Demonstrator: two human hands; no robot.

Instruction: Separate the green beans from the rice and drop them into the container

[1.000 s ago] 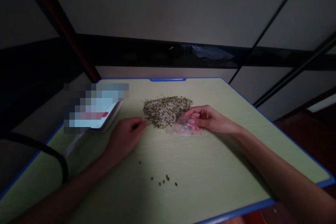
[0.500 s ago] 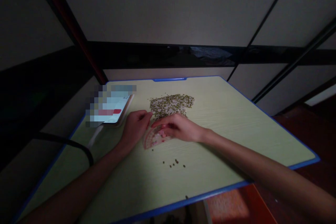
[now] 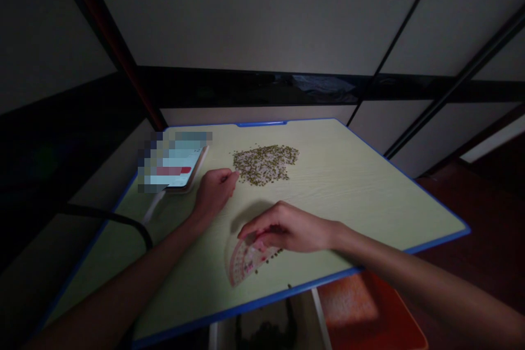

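A clear protractor [image 3: 245, 263] with reddish markings is pinched in my right hand [image 3: 293, 228], just above the near half of the table. Several dark beans [image 3: 273, 257] lie along its lower edge, partly covered by it. Beyond both hands a pile of small greenish-brown beans [image 3: 264, 164] spreads over the tabletop. My left hand [image 3: 215, 191] rests closed beside the left edge of that pile, fingers curled in. Whether anything small sits between its fingertips is hidden.
A lit tablet [image 3: 180, 167] with a white cable stands on the left, a dark strap or cord [image 3: 118, 220] nearer. The table [image 3: 348, 197] has a blue rim. Under its front edge are an open drawer or box [image 3: 322, 314] with dark contents and an orange-red surface [image 3: 369, 311].
My right hand has drawn the protractor toward the table's front edge, away from the pile and over the loose beans. My left hand has stayed nearly still. The view has shifted slightly.
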